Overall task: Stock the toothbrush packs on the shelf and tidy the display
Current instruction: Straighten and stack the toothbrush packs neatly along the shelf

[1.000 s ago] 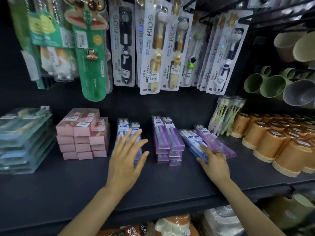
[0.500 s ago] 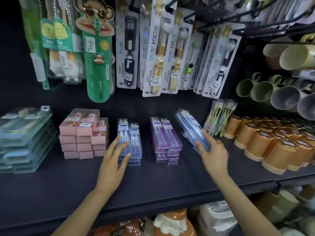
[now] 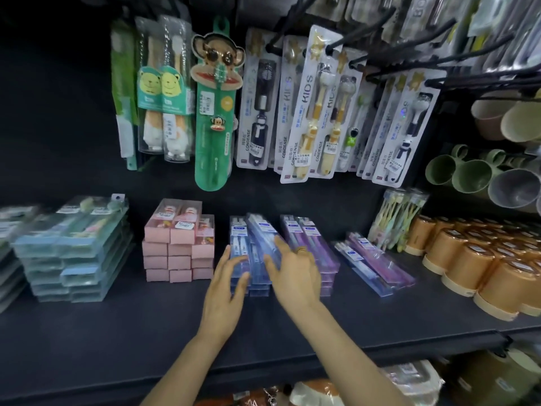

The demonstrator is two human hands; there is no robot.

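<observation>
Atop the blue stack point(image 3: 238, 243), the right hand point(image 3: 294, 273) presses flat fingers point(image 3: 281, 243) on a crooked pack point(image 3: 259, 230), left hand point(image 3: 224, 291) open beside it; a shove could topple it.

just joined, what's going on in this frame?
A person is stocking toothbrush packs on a dark shelf. The right hand rests with straight fingers on a blue pack lying askew on top of the blue stack. The left hand touches that stack's front left. A purple stack sits just right of it. Further right, two loose packs, one blue and one purple, lie slanted, not yet stacked.
</observation>
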